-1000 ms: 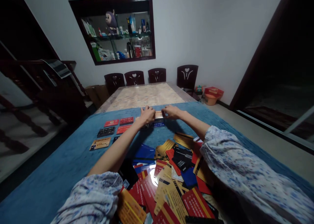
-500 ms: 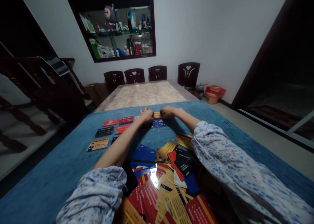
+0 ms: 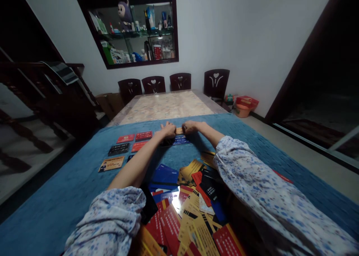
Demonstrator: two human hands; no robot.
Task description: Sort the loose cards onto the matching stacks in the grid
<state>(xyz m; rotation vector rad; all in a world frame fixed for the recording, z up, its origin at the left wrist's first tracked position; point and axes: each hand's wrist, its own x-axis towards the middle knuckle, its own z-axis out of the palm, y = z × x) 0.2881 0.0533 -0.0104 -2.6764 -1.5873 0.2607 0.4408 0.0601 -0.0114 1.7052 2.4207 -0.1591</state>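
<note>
Nearby, loose cards (image 3: 190, 207) on blue cloth (image 3: 56, 196), chairs (image 3: 180, 81) beyond.

The gold card (image 3: 111, 163) at the left of the laid-out rows seems to read "VIP" in red. Print on the held card (image 3: 179, 130) and on the red cards (image 3: 168, 220) is too small to read.

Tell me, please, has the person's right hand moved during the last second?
Yes, slightly. The right hand has slid left, toward the left hand, judged against the blue card lying just nearer the camera, which kept its place.
</note>
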